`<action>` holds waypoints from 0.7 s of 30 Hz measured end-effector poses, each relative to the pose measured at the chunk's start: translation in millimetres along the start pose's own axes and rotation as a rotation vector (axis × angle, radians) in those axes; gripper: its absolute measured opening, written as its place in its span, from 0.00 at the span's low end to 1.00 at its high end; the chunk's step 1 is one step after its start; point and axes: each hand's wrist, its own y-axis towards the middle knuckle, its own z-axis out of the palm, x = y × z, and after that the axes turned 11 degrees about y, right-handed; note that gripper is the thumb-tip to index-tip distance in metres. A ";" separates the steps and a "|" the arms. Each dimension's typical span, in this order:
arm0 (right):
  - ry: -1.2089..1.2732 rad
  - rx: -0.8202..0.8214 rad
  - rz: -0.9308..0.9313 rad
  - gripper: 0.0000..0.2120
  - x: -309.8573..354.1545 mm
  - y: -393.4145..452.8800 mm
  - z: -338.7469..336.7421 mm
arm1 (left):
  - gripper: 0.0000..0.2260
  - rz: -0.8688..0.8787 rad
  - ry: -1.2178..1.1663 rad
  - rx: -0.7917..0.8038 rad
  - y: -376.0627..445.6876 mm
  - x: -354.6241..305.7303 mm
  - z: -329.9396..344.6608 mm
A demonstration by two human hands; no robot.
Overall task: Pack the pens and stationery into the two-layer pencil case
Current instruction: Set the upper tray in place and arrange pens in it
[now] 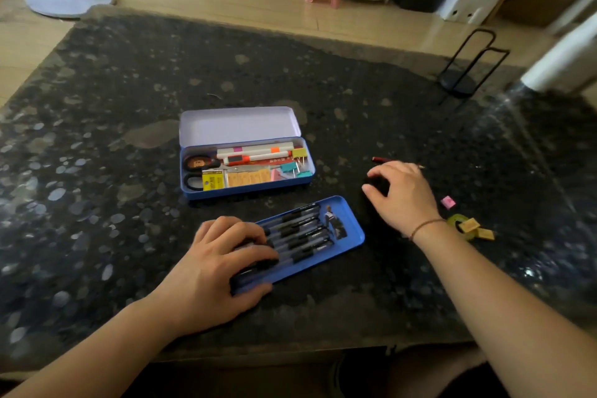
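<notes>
On the dark speckled table (97,139), the blue pencil case (247,186) stands open near the middle, with scissors (197,170), markers (255,152) and clips (298,165) inside. Its blue tray (353,233) lies closer to the front edge, with black pens (300,233) in a row. The left hand (219,265) rests on the pens at the tray's left end, fingers bent over them. The right hand (403,194) hovers with loosely curled fingers and holds nothing, next to a red pencil (382,160). A pink eraser (448,202) and a tape roll (458,223) lie towards the right edge.
</notes>
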 end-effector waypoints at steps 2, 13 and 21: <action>-0.050 -0.054 -0.026 0.12 -21.8 -15.4 -7.0 | 0.28 -0.024 0.052 0.021 1.4 -3.7 0.3; -0.087 -0.011 0.119 0.16 -81.5 -35.3 -31.3 | 0.36 -0.177 0.066 0.133 3.6 0.2 -2.1; -0.140 -0.080 0.144 0.14 -52.4 44.8 -24.3 | 0.38 -0.199 0.007 0.139 3.6 9.8 -5.4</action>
